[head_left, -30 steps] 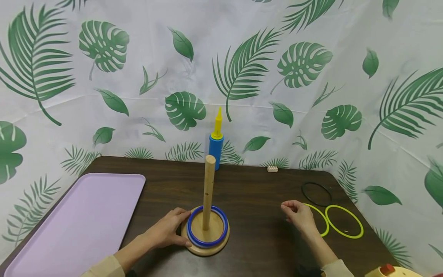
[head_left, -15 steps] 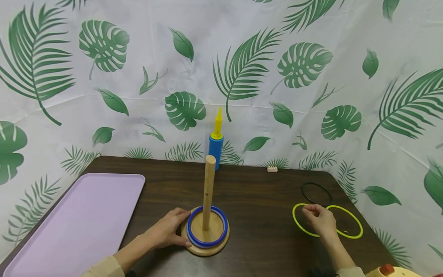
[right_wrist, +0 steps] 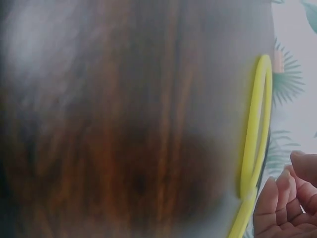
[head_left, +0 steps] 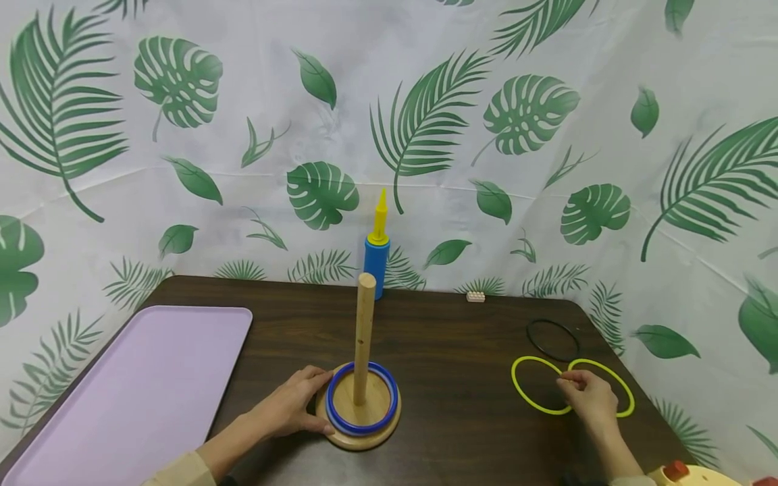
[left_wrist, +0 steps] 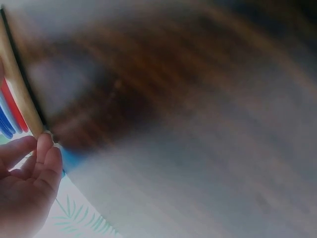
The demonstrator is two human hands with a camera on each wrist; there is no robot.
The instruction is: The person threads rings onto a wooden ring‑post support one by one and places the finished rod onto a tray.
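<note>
Yellow rings near table edge, right hand touching.

Yellow rings, blue ring, lilac tray

Two bare hands, beige sleeves

The left hand and right hand wear no gloves, rings or watch that the head view shows. Each forearm is bare down to a light beige sleeve, its cuff pushed back towards the elbow on the left; on the right only a sliver of the same cloth shows at the bottom edge.
</note>
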